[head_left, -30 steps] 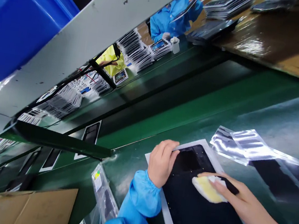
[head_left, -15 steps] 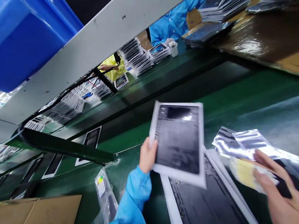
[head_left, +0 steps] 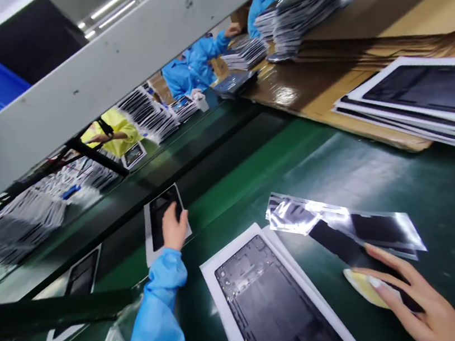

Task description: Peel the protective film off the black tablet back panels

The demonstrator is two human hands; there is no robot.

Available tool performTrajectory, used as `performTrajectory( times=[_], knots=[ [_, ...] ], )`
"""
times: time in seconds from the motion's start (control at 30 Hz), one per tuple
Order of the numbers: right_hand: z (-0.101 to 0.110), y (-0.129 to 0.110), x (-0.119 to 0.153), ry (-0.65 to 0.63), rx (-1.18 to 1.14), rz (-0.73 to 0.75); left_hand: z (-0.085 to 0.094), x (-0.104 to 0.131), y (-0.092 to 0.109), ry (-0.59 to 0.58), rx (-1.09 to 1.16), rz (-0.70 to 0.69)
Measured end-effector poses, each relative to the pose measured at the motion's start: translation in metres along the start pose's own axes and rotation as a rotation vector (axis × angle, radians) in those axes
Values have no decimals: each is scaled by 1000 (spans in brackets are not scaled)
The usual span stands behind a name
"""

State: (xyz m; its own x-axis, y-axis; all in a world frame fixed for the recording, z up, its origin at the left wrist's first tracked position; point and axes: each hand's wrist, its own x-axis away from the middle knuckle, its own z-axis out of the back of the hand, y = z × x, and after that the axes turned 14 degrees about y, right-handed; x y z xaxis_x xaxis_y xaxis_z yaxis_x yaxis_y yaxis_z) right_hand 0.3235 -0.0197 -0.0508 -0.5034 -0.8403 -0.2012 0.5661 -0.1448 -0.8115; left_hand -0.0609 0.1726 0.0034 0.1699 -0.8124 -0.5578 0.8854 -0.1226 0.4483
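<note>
My left hand (head_left: 174, 228) reaches out over a white-framed black panel (head_left: 159, 218) at the belt's edge, its thumb and fingers apart on the panel's face. On the right, my right hand (head_left: 420, 302) has a yellow pad (head_left: 367, 287) between thumb and fingers, with a dark strip (head_left: 333, 243) under the fingertips. Clear and black film strips (head_left: 388, 230) lie just beyond. Between my hands, a larger black device housing (head_left: 280, 308) rests on white sheets on the green table.
White-framed panels (head_left: 442, 88) are stacked on cardboard (head_left: 311, 86) at the upper right. A grey beam (head_left: 75, 76) crosses the upper left. Co-workers in blue (head_left: 193, 67) and yellow sleeves stand beyond the belt, beside piled panels (head_left: 148, 114). Another panel (head_left: 81, 274) lies lower left.
The panel that my left hand held up is now down at the belt's edge, further left. The view has shifted, showing more of the stack on the right. My right hand still has the yellow pad.
</note>
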Motion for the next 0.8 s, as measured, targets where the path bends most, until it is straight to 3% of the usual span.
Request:
performTrajectory(
  times=[0.07,0.13,0.17,0.27,0.37,0.47,0.7,0.8],
  knots=[
    [6,-4,-11,-61,-5,120,-25,29,51,-128,76,-175],
    [12,-6,-17,-92,11,178,-47,61,102,-351,129,-577],
    [14,-6,-18,-88,27,188,-56,76,125,-409,153,-719],
    [18,-5,-10,-15,99,164,-75,107,169,-515,208,-935],
    [16,1,6,15,140,82,-86,117,180,-544,224,-952],
    [9,1,13,-90,125,80,-89,119,178,-557,226,-914],
    [-14,-18,-11,-449,28,208,-74,139,196,-578,257,-770],
    [-16,-15,-13,-458,45,255,-66,142,205,-580,294,-584]
  ],
)
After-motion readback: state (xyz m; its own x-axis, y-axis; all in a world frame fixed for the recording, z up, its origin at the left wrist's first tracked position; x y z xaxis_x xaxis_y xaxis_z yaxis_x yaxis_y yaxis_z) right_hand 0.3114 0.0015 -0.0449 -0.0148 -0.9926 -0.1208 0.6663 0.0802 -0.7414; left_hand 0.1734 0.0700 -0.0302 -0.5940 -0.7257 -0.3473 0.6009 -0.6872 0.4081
